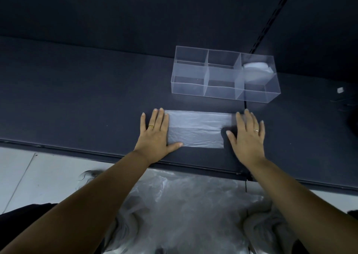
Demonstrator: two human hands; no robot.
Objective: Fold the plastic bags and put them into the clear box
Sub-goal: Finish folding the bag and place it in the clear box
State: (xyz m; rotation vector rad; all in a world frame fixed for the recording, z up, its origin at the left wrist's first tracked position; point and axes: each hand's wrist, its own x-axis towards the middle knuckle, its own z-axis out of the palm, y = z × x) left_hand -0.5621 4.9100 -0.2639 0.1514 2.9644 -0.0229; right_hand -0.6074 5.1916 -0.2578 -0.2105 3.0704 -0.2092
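Both my hands lie flat on a half-folded plastic bag, a pale strip stretched left to right on the dark surface close to its near edge. My left hand presses the strip's left end, fingers straight and close together, thumb lying over the near corner. My right hand is at the right end with its fingers slightly spread and gripping nothing; it is blurred, so I cannot tell how much of it rests on the plastic. The long axis runs from one palm to the other, which suits an end-over-end fold. The clear box stands just beyond the bag, towards the far right and nearer my right hand; a white folded bundle already sits in a compartment at its right end. A heap of loose bags waits below the near edge, over a pale floor. Dark walls close off the far side.
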